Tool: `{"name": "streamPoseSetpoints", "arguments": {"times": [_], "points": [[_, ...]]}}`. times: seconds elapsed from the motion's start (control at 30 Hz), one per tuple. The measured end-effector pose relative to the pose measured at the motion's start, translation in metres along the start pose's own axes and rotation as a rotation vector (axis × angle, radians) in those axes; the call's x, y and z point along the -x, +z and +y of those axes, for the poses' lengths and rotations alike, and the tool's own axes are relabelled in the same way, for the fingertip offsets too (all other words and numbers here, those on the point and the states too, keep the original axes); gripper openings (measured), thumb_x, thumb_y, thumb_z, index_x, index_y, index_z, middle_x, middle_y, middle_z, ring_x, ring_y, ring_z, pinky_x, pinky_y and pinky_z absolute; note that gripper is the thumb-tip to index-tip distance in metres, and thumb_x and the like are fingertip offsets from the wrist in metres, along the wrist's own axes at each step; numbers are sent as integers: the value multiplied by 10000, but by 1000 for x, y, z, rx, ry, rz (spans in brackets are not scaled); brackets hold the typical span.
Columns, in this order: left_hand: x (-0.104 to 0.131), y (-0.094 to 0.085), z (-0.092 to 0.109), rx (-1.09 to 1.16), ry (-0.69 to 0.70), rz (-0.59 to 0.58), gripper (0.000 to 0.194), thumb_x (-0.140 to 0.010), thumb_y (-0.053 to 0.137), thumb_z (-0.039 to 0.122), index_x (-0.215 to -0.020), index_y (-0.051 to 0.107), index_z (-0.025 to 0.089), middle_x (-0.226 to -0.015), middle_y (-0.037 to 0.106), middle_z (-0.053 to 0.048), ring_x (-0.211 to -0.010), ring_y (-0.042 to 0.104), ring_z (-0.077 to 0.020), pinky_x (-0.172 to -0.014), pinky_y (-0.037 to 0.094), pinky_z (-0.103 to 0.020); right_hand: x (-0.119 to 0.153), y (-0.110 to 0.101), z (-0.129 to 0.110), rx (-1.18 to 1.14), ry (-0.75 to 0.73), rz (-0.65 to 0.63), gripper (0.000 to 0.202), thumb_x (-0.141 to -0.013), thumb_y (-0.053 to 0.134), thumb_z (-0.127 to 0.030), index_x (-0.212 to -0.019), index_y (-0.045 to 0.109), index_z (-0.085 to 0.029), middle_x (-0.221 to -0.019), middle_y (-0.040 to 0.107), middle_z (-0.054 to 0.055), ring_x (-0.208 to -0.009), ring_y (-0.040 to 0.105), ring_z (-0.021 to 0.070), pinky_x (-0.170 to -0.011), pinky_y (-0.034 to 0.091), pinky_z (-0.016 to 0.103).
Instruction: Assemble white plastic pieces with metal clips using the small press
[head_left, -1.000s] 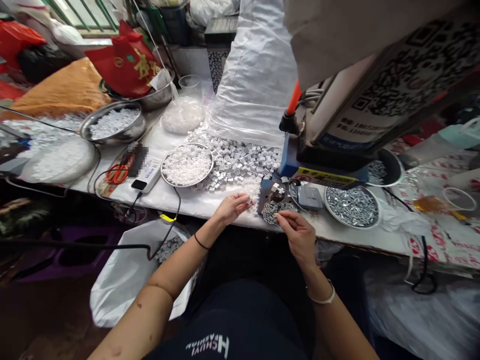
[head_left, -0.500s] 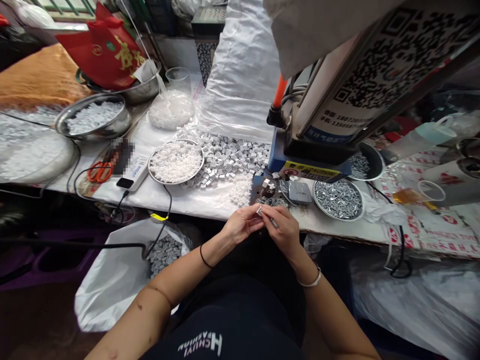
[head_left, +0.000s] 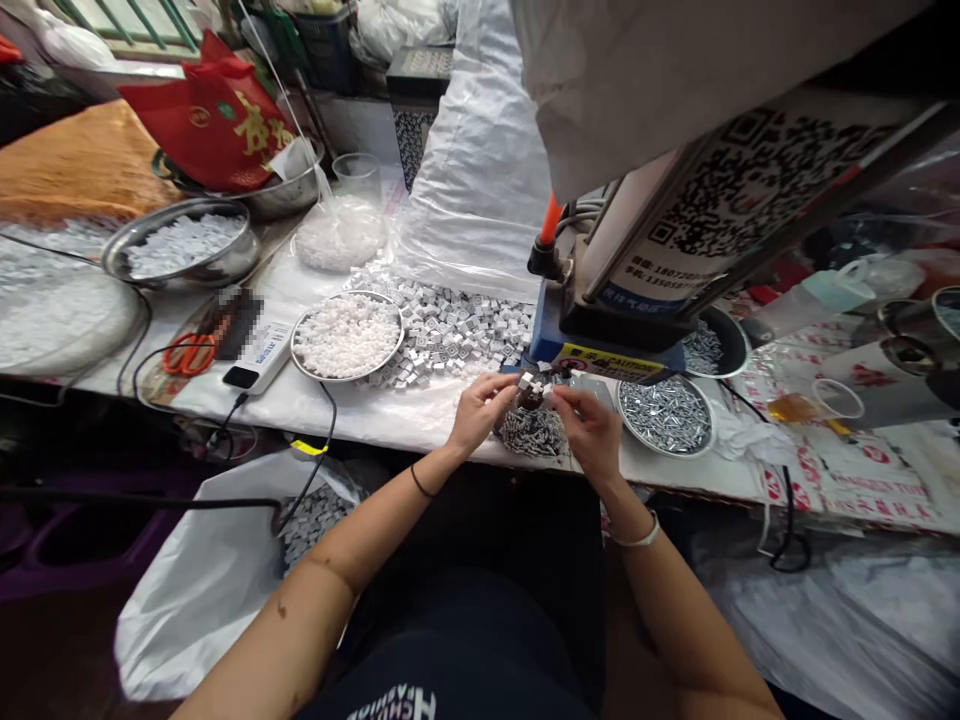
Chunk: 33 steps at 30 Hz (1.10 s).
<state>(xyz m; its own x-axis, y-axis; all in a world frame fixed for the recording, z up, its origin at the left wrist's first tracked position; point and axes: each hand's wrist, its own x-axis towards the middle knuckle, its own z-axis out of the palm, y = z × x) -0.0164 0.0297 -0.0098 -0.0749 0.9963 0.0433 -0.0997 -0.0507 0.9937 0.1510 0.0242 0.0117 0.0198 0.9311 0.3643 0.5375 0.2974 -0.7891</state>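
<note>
My left hand is at the foot of the press, thumb and forefinger pinched together at its left side. Facing it from the right, my right hand also pinches, with a small white piece at its fingertips. Between the two hands several small white and grey square pieces sit under the press head. Whatever my left fingertips hold is too small to make out. Just below them lies a heap of small dark metal parts.
Left of the press spread loose grey-white square pieces and a bowl of white beads. A bowl of metal pins stands to the right. Orange-handled scissors and a white power bank lie at left; an open white sack hangs below.
My hands were together at the table edge on a small grey-white piece. Now they are apart and farther forward, at the press. The heap of metal parts is more exposed.
</note>
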Motion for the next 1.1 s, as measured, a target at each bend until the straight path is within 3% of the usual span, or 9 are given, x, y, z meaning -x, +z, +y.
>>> {"name": "streamPoseSetpoints", "arguments": {"times": [0.07,0.17,0.47,0.67,0.77,0.87,0.97,1.1], "points": [[-20,4,-6,47,36,-112,275,-785,609,318,-1019,692,200,-1093,657,-63,-1028,580,-178,-895,436,-281,-17,1,7,-27,57,-2,202,-789,608,-378,-853,702,-211,-883,726,36,-812,674,197,-765,527,328],[-37,11,-14,105,-38,-246,278,-802,577,313,-1015,694,178,-1032,687,-61,-955,605,-175,-865,444,-285,-30,5,14,-16,92,-39,232,-771,614,-401,-825,708,-196,-847,732,47,-771,680,211,-720,520,321],[-42,13,-22,91,-59,-272,262,-778,599,320,-972,716,187,-949,705,-45,-904,613,-181,-795,455,-262,-31,3,4,155,-145,-99,165,-820,573,-321,-829,715,-237,-827,727,33,-770,668,204,-701,504,308],[-42,12,-25,138,-86,-294,333,-782,600,387,-1015,702,173,-946,696,-56,-911,608,-189,-798,457,-270,-30,3,10,277,-423,-191,205,-874,482,-225,-874,686,-235,-783,704,38,-746,616,178,-721,496,304],[-41,12,-26,151,-48,-356,426,-714,681,399,-1073,675,170,-981,685,-64,-837,612,-169,-740,467,-261,-29,4,10,299,-481,-193,209,-882,469,-196,-918,674,-208,-840,710,55,-751,611,182,-720,505,316],[-44,11,-25,97,85,-378,448,-642,756,364,-1041,688,171,-1042,664,-85,-851,607,-169,-730,466,-258,-27,1,9,290,-464,-204,226,-881,465,-177,-983,665,-204,-907,711,63,-802,633,190,-734,519,324],[-49,11,-25,17,168,-399,353,-673,733,370,-964,716,170,-1019,660,-87,-874,604,-168,-753,457,-262,-24,-9,20,295,-381,-195,283,-880,441,-172,-1081,634,-219,-1028,694,57,-925,641,196,-812,521,328],[-56,11,-25,-32,147,-458,368,-649,739,411,-901,720,143,-831,647,-53,-753,583,-139,-668,430,-246,-7,-25,59,612,-265,-179,447,-818,366,-70,-1210,561,-161,-1116,653,110,-1038,600,244,-899,489,400]]}}
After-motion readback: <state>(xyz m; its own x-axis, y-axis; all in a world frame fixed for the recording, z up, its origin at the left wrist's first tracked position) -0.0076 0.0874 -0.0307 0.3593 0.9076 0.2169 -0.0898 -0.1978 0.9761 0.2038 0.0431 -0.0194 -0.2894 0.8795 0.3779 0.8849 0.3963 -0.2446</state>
